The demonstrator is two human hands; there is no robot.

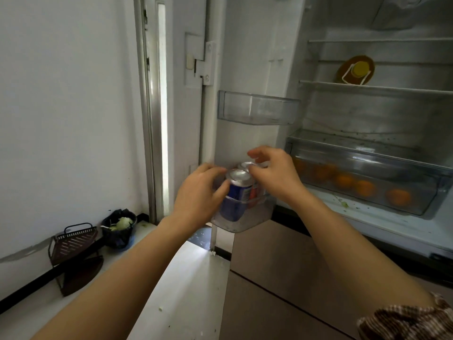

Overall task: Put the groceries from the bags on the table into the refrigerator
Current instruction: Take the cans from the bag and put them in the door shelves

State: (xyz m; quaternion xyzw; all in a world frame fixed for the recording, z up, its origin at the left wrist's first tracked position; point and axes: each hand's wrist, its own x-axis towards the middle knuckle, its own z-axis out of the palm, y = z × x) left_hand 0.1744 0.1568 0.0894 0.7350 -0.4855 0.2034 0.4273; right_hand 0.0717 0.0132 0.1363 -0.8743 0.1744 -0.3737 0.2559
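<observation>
The left hand (198, 192) wraps around a blue aluminium drink can (237, 192), fingers curled on its left side and thumb across the front. The can stands upright in the clear plastic lower door bin (247, 217) of the open white refrigerator (250, 57). The right hand (272, 170) hovers just to its right, fingers half curled, fingertips touching the silver top of a second can (246, 165) standing just behind the first. Farther right, round oranges (365, 187) lie in the transparent crisper drawer (367, 153).
</observation>
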